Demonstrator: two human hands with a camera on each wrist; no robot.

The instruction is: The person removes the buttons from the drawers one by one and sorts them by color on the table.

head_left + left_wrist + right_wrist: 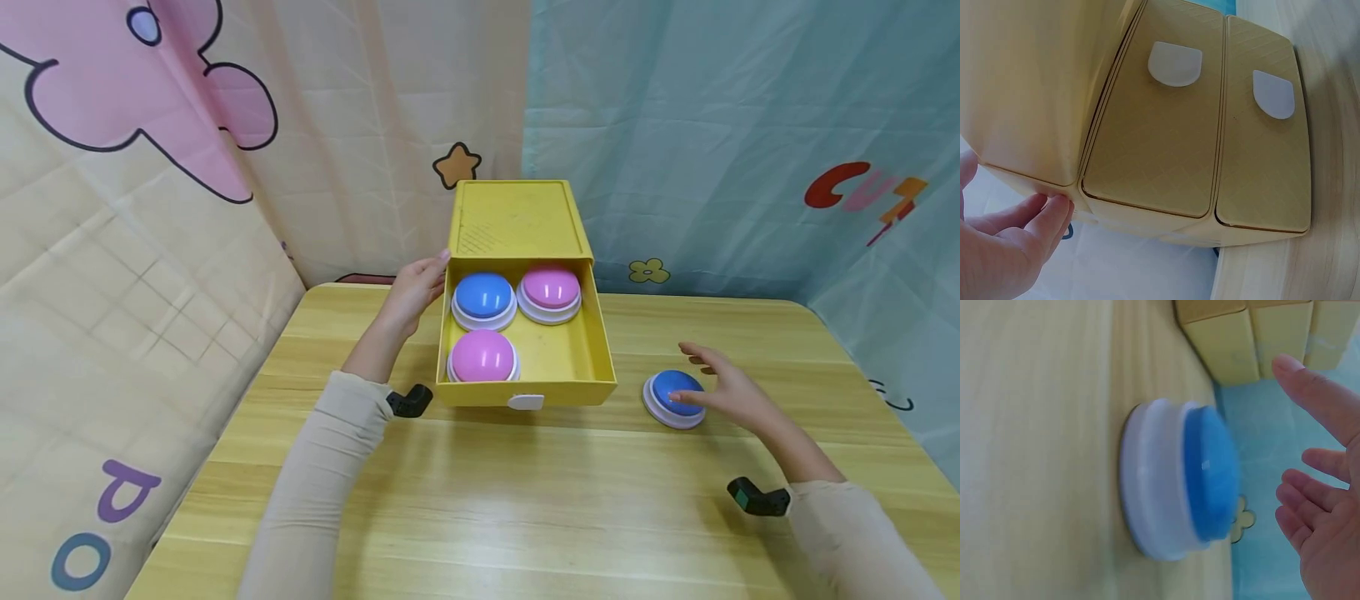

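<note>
Right hand (731,393), fingers apart, seemingly reaches for the round blue-domed plastic button (1175,481) just below; gripping likely needs lowering and closing. Left hand (415,293), unclenched, touches the yellow plastic cabinet (525,221).

Purple P (131,473), blue O (57,565) on cream cloth (45,333), red C (816,192), pink U (867,198) on teal curtain (675,100)
</note>
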